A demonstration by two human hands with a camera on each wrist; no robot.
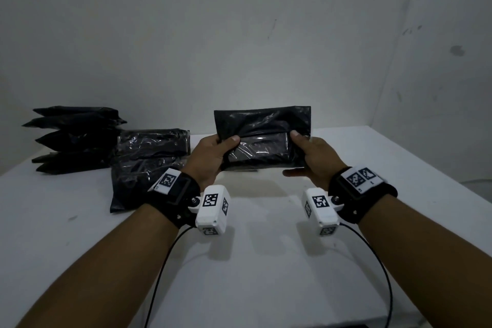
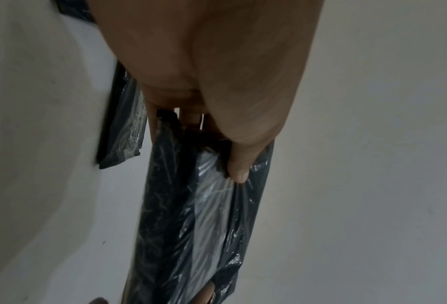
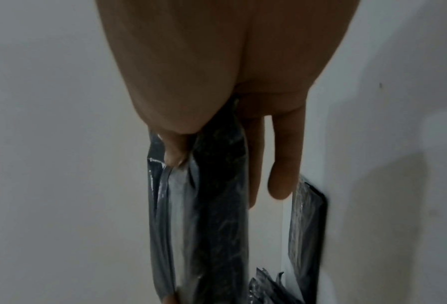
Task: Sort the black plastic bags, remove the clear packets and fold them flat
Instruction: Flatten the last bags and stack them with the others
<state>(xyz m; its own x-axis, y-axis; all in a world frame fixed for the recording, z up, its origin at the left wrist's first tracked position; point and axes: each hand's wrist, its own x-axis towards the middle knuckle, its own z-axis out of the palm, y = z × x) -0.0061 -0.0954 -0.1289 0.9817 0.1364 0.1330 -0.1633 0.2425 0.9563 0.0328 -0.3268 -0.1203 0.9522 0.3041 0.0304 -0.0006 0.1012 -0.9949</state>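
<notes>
Both forearms reach forward, holding a glossy black plastic bag (image 1: 262,138) above the white counter (image 1: 266,261). The left hand (image 1: 210,153) and right hand (image 1: 311,157) pinch its side edges, thumbs in front, fingers (image 3: 284,164) behind.

Dim, cool, even lighting; soft shadows fall beneath the wrist cameras (image 1: 213,209) on the white table (image 1: 266,261). Faint glare streaks the held black bag (image 1: 262,137). Both wrist views are motion-blurred, grainy and distorted; the head view bends at its edges.
</notes>
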